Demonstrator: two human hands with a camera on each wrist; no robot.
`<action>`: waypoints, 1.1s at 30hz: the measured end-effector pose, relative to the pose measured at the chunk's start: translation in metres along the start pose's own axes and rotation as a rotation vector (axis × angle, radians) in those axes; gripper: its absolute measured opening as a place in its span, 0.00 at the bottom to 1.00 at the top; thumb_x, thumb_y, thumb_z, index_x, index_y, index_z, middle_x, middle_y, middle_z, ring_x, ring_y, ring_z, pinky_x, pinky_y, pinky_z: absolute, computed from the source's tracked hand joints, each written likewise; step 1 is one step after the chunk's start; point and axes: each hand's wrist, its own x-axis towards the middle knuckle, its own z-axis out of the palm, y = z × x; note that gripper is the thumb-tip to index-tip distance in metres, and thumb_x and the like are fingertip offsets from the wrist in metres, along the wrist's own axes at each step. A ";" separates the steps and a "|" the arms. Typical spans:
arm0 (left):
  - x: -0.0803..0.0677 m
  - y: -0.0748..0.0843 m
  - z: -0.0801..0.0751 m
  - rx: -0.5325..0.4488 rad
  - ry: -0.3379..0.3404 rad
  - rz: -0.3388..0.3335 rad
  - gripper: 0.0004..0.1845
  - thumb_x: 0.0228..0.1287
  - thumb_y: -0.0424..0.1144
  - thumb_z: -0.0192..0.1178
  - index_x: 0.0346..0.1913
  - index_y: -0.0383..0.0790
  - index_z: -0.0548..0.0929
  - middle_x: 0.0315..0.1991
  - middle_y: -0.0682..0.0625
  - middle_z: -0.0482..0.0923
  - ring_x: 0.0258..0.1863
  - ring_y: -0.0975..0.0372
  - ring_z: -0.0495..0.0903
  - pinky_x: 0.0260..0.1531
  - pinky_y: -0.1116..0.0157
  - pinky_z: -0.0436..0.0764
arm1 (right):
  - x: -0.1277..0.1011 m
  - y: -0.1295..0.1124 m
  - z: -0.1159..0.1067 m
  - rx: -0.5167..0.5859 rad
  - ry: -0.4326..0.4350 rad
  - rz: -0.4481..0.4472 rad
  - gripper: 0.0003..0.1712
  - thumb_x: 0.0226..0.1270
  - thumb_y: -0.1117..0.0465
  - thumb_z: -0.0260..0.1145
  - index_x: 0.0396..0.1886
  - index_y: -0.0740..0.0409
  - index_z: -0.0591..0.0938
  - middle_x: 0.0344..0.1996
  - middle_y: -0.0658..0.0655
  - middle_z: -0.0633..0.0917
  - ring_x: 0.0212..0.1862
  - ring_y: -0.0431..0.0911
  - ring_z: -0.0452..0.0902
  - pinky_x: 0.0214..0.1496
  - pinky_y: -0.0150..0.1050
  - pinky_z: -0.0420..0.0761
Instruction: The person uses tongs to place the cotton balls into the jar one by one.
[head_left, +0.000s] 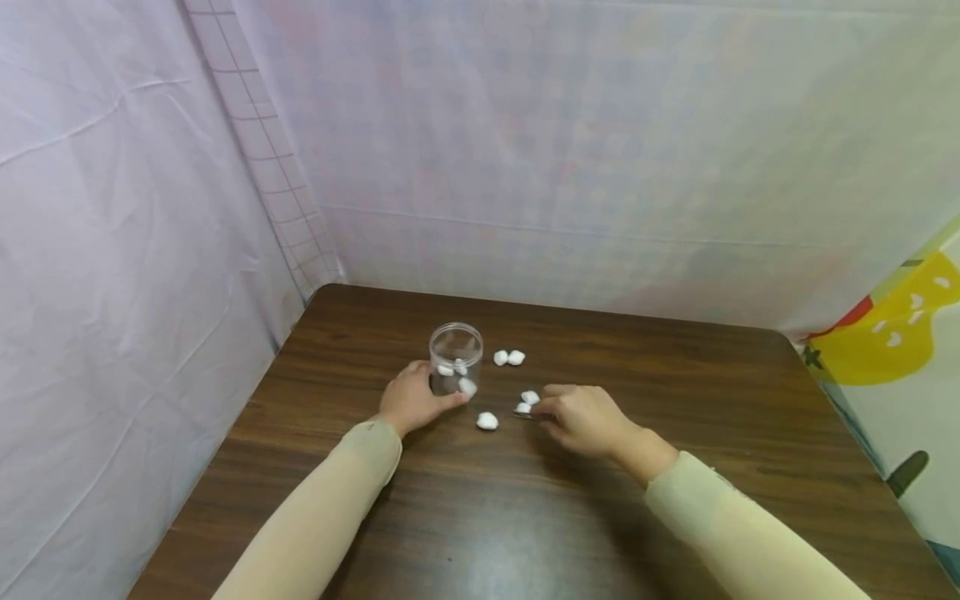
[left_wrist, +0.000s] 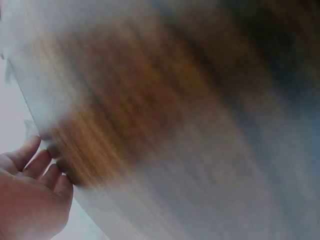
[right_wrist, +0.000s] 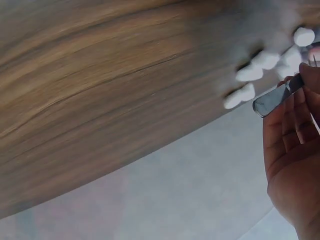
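Note:
A clear jar (head_left: 456, 337) without a lid stands on the table, several white cotton balls (head_left: 467, 387) inside it. My left hand (head_left: 415, 402) grips its lower part, thumb across the near side and fingers round the left. In my right hand (head_left: 587, 419) is a pair of metal tweezers (right_wrist: 271, 102), pinched between thumb and fingers. The tips point left, right at a cotton ball (head_left: 522, 407); another cotton ball (head_left: 530, 397) sits just behind it. A single cotton ball (head_left: 487, 421) lies between the two hands.
Two more cotton balls (head_left: 509, 358) lie side by side behind, to the right of the jar. The dark wood table (head_left: 465, 517) meets a pale hanging cloth (head_left: 555, 167) at its back edge; another cloth (head_left: 135, 292) hangs along the left.

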 end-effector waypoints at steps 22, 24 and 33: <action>-0.003 0.003 -0.004 -0.012 -0.001 0.012 0.47 0.52 0.69 0.68 0.66 0.38 0.76 0.64 0.42 0.74 0.62 0.48 0.73 0.61 0.48 0.71 | 0.022 -0.013 0.020 -0.017 -0.072 -0.002 0.10 0.56 0.59 0.74 0.40 0.49 0.89 0.35 0.47 0.81 0.32 0.46 0.82 0.28 0.46 0.82; -0.003 0.003 -0.004 -0.009 -0.008 0.007 0.47 0.52 0.70 0.67 0.66 0.38 0.76 0.64 0.42 0.73 0.62 0.48 0.73 0.61 0.48 0.71 | 0.022 -0.013 0.020 -0.019 -0.071 -0.004 0.10 0.57 0.59 0.73 0.40 0.49 0.89 0.38 0.48 0.83 0.34 0.48 0.83 0.30 0.47 0.83; -0.004 0.004 -0.007 -0.012 -0.010 0.010 0.46 0.53 0.68 0.67 0.66 0.37 0.75 0.64 0.41 0.73 0.63 0.48 0.72 0.62 0.48 0.71 | 0.023 -0.014 0.023 -0.024 -0.073 -0.003 0.10 0.57 0.59 0.73 0.40 0.49 0.89 0.33 0.46 0.80 0.29 0.45 0.81 0.24 0.44 0.80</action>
